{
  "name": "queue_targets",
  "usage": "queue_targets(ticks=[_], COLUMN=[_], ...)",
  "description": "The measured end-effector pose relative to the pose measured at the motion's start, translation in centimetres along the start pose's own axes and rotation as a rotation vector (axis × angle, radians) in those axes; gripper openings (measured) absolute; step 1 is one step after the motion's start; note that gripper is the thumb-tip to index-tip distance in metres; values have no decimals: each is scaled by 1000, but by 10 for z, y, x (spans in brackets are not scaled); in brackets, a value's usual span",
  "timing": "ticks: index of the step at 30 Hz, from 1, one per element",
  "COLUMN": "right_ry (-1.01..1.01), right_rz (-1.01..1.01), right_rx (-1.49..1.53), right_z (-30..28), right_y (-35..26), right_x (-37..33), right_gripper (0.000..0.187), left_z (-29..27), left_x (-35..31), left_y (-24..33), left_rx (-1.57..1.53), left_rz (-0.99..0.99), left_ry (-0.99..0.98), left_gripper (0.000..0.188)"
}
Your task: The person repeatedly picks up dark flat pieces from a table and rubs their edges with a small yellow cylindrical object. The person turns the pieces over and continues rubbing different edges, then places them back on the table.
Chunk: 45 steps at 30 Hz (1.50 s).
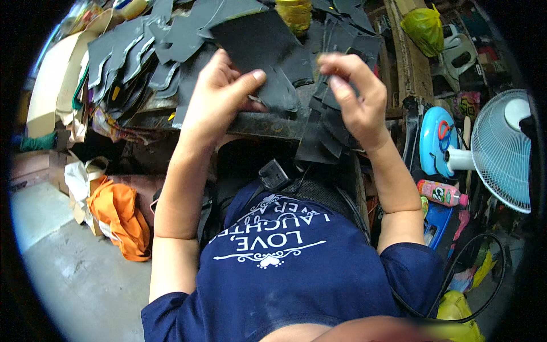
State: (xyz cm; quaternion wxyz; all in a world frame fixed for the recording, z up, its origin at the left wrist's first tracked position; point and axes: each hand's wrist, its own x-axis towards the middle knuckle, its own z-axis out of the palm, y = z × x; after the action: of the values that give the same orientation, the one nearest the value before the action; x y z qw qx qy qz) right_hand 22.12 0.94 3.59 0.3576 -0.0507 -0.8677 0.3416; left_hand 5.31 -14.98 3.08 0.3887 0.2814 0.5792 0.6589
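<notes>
Fingers of your left hand (pixel 219 94) curl under while the thumb stands away from them, pointing right, at the upper centre of the frame. They lie against the near edge of a dark flat sheet (pixel 256 37); whether they grip it, you cannot tell from this view. A small shiny sliver (pixel 257 101) shows by your lower fingers, too little of it to name.

Your right hand (pixel 359 97), right of upper centre, is raised with its fingers bent and the index fingertip and thumb a narrow way apart. Blur at the tips hides whether anything thin sits between them. Just below and left of it, dark strips (pixel 322 139) overlap and hang over the front edge of the bench (pixel 262 125).

The dark sheet lies at the top centre of the frame, over other dark pieces. A yellow roll (pixel 294 17) stands just beyond its right corner. To the upper left you have cut pieces (pixel 122 60) with wavy pale edges, and a cardboard box (pixel 57 85) near the rim.

An orange bag (pixel 119 219) hangs at the left; a white fan (pixel 501 148) and a pink bottle (pixel 441 192) are at the right.
</notes>
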Motion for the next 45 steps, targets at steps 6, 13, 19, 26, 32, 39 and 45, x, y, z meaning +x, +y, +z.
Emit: queue_targets(ticks=[6, 13, 19, 26, 32, 39, 45], right_ry=[4, -43, 29, -67, -296, -697, -581], right_rz=[427, 554, 187, 179, 27, 161, 177], right_rx=[534, -282, -573, -370, -760, -999, -923], right_z=[-24, -37, -48, -50, -37, 20, -4], right_y=[10, 40, 40, 35, 55, 79, 63], right_x=[3, -4, 13, 56, 101, 138, 139], right_gripper=[75, 81, 62, 45, 44, 69, 64], left_z=[48, 33, 26, 29, 21, 23, 25], left_x=[12, 47, 129, 168, 168, 165, 160], left_y=[-7, 4, 15, 7, 15, 16, 10], left_rx=[127, 778, 1193, 1290, 993, 930, 934], left_rz=[-106, 530, 940, 779, 596, 624, 674], left_ry=[-411, -99, 308, 94, 141, 172, 181], left_gripper=[47, 43, 47, 26, 32, 36, 33])
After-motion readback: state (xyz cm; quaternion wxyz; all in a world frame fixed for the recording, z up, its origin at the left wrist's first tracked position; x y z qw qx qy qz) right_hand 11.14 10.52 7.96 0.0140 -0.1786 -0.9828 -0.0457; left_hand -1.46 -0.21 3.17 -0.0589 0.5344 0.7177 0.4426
